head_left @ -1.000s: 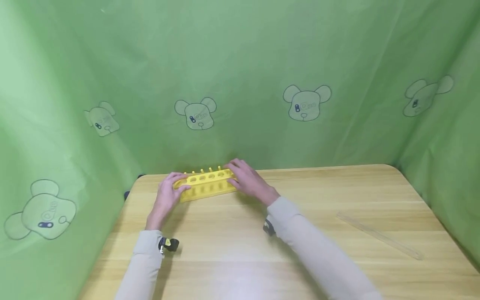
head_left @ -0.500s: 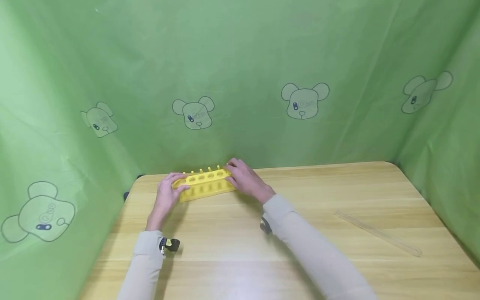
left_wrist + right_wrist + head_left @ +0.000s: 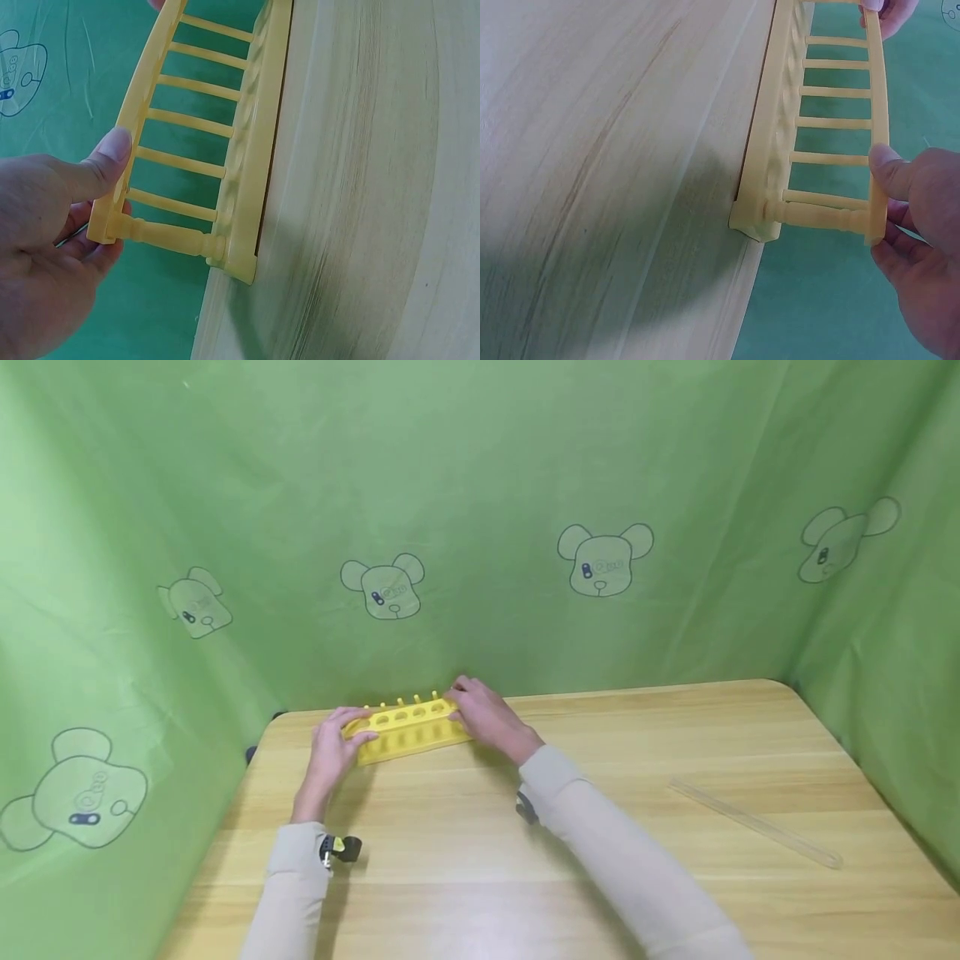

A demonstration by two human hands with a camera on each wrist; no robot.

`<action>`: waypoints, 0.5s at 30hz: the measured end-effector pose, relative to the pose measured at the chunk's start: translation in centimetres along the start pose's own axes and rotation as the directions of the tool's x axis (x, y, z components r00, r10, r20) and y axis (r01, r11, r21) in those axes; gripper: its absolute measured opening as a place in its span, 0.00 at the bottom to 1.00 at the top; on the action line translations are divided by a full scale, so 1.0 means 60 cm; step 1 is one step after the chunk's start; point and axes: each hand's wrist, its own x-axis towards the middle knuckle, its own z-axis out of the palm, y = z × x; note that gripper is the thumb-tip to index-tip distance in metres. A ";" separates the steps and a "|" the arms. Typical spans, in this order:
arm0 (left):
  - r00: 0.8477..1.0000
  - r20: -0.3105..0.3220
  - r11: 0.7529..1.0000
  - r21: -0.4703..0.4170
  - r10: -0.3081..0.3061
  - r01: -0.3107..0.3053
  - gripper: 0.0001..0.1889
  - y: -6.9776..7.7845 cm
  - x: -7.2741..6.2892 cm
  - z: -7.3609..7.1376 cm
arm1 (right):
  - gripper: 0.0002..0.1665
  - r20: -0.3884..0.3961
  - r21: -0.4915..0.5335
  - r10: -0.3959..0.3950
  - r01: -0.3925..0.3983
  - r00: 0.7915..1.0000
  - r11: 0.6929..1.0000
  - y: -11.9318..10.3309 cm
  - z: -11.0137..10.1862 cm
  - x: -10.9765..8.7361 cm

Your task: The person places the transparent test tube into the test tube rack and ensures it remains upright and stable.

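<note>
A yellow test tube rack [image 3: 408, 731] with a row of round holes and upright pegs along its back stands upright near the table's far left edge. My left hand [image 3: 333, 750] pinches the left end of its top plate, thumb in front and fingers behind. At the opposite end my right hand [image 3: 487, 714] grips the same plate likewise. In the left wrist view, the left thumb [image 3: 112, 146] presses on the rack's top bar. The right wrist view shows the rack's base [image 3: 769, 180] resting on the table close to its edge.
On the right of the wooden table [image 3: 600, 743] lies a clear test tube [image 3: 753, 822], slanting. A green cloth [image 3: 480, 485] printed with bear heads hangs behind the table and along both sides.
The head view has shifted slightly. Both hands keep their hold on the rack, and the rack stays in about the same place at the far edge.
</note>
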 end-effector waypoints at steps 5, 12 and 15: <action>1.000 0.012 1.000 -0.020 -0.015 0.015 0.22 0.006 0.000 -0.003 | 0.25 0.003 -0.022 -0.016 0.016 1.000 1.000 0.002 0.000 0.004; 0.999 0.021 0.999 -0.020 -0.042 0.042 0.22 0.004 -0.002 -0.004 | 0.26 0.002 -0.012 -0.026 0.026 1.000 1.000 0.003 0.002 0.005; 0.999 0.025 0.999 -0.022 -0.040 0.040 0.22 0.004 0.000 -0.003 | 0.26 -0.003 0.001 -0.027 0.027 1.000 1.000 0.004 -0.001 0.003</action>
